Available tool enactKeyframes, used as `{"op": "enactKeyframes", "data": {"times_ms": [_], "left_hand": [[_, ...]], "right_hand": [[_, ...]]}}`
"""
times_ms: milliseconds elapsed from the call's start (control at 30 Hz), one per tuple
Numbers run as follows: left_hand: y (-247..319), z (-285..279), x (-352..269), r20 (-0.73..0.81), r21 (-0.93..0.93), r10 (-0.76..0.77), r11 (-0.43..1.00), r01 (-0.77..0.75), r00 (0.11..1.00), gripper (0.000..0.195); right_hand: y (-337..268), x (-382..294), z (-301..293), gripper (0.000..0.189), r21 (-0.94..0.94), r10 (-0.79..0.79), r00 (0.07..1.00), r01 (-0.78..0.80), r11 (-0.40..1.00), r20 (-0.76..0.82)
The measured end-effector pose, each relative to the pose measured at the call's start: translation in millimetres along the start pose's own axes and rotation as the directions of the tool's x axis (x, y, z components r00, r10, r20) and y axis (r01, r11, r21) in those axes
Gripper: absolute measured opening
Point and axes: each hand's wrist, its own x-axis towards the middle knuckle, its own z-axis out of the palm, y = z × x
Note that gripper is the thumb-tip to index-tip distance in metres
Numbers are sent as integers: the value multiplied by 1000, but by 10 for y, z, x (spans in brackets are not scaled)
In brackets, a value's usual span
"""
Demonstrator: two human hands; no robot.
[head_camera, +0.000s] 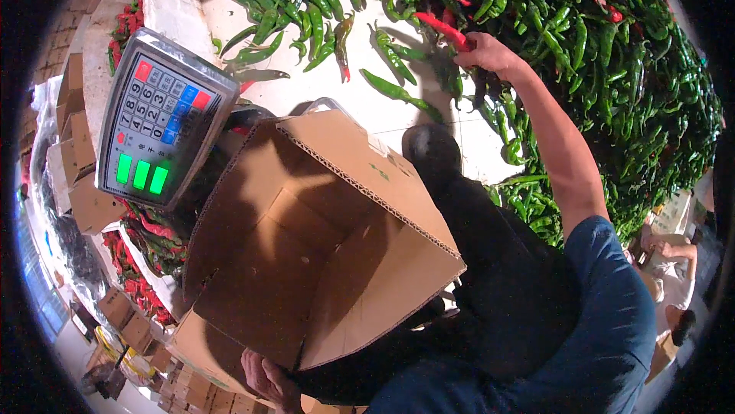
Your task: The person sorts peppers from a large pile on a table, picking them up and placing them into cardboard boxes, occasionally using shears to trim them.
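My right hand [488, 53] holds a long red chili pepper [443, 29] above the edge of a large heap of green peppers [551, 17]. A brown cardboard box [356, 178] stands tilted before me, its open mouth facing up towards me. No peppers show in the visible part of its inside. My left hand [269, 378] is at the box's lower rim, fingers over the edge and thumb hidden. Several loose green peppers [396, 89] and a brownish-red one [343, 40] lie on the pale floor beyond the box.
An electronic scale's display [166, 121] with keypad and lit green readouts stands left of the box. Red peppers [135, 282] lie beyond it. More cardboard boxes [198, 388] are at lower left. Another person [669, 282] is at far right. My shoe [430, 147] is beside the heap.
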Motion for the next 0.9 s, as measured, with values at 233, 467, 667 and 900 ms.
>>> {"op": "enactKeyframes", "data": {"times_ms": [233, 467, 667, 900], "left_hand": [[-40, 48, 30, -81, -37, -40, 999, 37, 996, 28], [20, 29, 20, -65, -7, 70, 997, -71, 995, 31], [242, -25, 86, -74, -22, 20, 1000, -22, 997, 22], [360, 17, 125, -71, -17, 12, 1000, -13, 997, 23]], "right_hand": [[-1191, 32, 402, 28, -108, -313, 943, 324, 940, 109], [-1443, 1170, 1475, 36, -447, -257, 908, 391, 805, 332], [-1174, 1177, 1718, 38, -430, -174, 982, 187, 883, 71], [-528, 898, 1182, 45, 114, -259, 965, 263, 958, -46]]}}
